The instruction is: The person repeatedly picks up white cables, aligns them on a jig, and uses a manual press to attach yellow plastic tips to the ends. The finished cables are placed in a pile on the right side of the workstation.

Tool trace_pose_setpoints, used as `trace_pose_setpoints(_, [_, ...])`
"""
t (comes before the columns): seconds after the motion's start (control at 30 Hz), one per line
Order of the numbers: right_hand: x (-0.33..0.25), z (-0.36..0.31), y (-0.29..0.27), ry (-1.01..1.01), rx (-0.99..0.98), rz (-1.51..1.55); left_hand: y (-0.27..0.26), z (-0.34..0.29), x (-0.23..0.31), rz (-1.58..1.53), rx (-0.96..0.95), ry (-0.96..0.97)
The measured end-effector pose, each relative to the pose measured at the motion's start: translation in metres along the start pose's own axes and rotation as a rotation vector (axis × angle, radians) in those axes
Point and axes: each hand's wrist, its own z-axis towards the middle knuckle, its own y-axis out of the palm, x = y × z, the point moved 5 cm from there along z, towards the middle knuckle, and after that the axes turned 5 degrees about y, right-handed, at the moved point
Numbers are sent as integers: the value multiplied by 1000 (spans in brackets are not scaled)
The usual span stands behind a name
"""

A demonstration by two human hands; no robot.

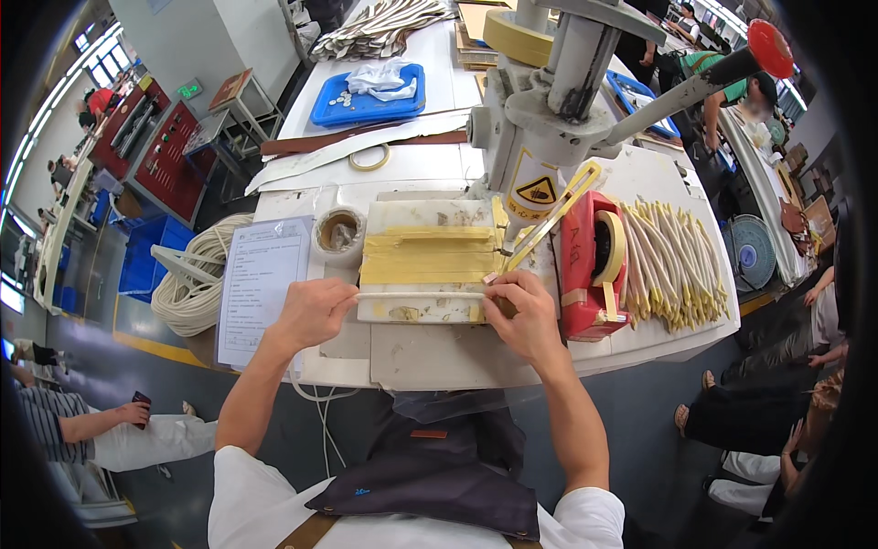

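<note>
A thin white cord (421,296) runs straight and level between my two hands, across the front of a white block (439,312). My left hand (313,313) pinches it at the block's left edge. At the right edge my right hand (529,316) pinches the other end, thumb and fingers together. Strips of yellow tape (425,267) cover the block's top just beyond the cord. A slim metal tool with yellow edges (558,212) lies aslant beyond my right hand. Close on the right stands a red tape dispenser (576,261) with a yellow roll.
A grey hand press (517,110) with a red-knobbed lever (770,48) rises behind the block. Many yellow-tipped cord pieces (672,261) lie at right. To the left are a clear-wrapped roll (339,233), a printed sheet (263,288) and a cord coil (194,288). A blue tray (326,115) sits farther back.
</note>
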Motion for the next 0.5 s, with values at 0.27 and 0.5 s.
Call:
trace_pose_setpoints(0.27, [-12, -3, -7, -25, 7, -68, 4, 3, 0, 38, 20, 14])
trace_pose_setpoints(0.5, [-56, -15, -138, 232, 139, -92, 0, -24, -6, -295, 136, -153])
